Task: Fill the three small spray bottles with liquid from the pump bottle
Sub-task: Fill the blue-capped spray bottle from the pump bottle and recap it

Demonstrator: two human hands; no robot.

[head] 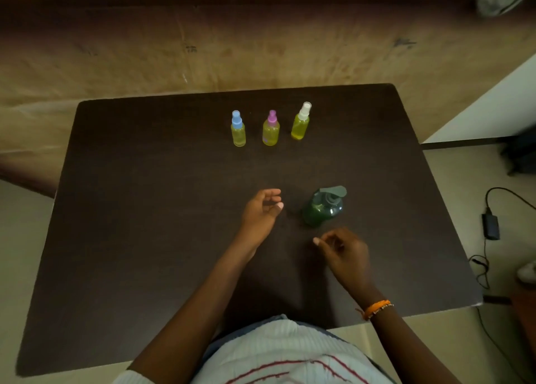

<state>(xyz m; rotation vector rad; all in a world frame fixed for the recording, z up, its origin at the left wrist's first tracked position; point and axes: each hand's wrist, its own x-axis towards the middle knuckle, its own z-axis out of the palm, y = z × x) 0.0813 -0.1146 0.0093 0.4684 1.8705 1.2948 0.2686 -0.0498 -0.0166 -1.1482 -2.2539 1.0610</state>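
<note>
Bottles stood in a row toward the far side of our dark table point(145, 209): a blue-capped spray bottle point(238, 129) on the left, a purple-capped spray bottle point(271, 129) in the middle and a white-capped spray bottle point(301, 121) on the right. Each stood upright with its cap on, apart from its neighbours, and each showed yellow-green liquid through its clear wall. We saw the white-capped one leaning a little to the right in the wide view.

Nearer to us, well apart from that row, the green pump bottle point(322, 208) stood upright on the table, its pump head pointing to the right.

Our left hand point(262, 209) hovered just left of the pump bottle, palm turned inward, fingers loosely curled and holding nothing. Our right hand point(343, 251) sat just in front of the pump bottle, near it but not touching, its fingers likewise loosely curled around nothing. An orange bracelet point(376, 308) circled the right wrist.

Off the table to the right, a black adapter point(490, 226) with its cable lay on the pale floor point(452, 209).
</note>
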